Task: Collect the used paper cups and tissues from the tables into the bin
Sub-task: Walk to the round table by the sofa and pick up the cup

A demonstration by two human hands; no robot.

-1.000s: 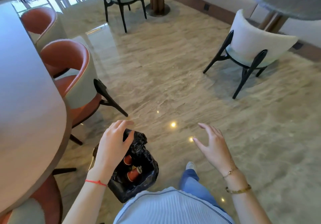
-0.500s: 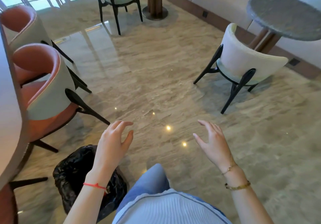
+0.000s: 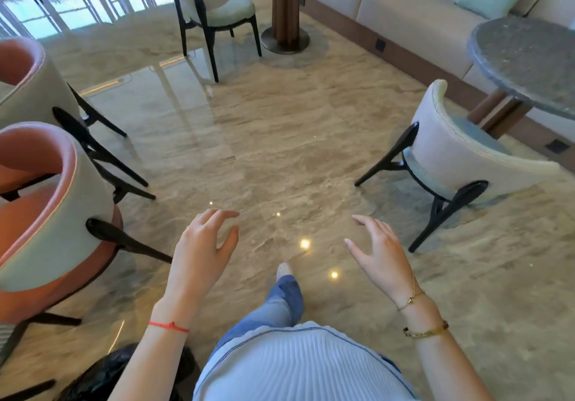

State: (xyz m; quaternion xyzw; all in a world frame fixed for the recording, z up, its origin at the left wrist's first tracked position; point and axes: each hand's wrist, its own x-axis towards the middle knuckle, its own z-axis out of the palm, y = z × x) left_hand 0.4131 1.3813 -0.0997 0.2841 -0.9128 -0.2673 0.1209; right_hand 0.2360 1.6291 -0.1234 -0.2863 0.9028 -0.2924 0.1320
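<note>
Loosely spread, the left hand [image 3: 203, 245] and right hand [image 3: 378, 253] hover over the marble floor [image 3: 280, 151], grasping nothing; the black-bagged bin [image 3: 102, 372] sits lower left, partly behind the left forearm. No readable writing.

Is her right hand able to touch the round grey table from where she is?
Probably not yet. The right hand hangs open over bare floor, and the round grey table stands well beyond, with a pale chair between them.

Black-lined bin [image 3: 102, 375] at lower left, on floor
</note>
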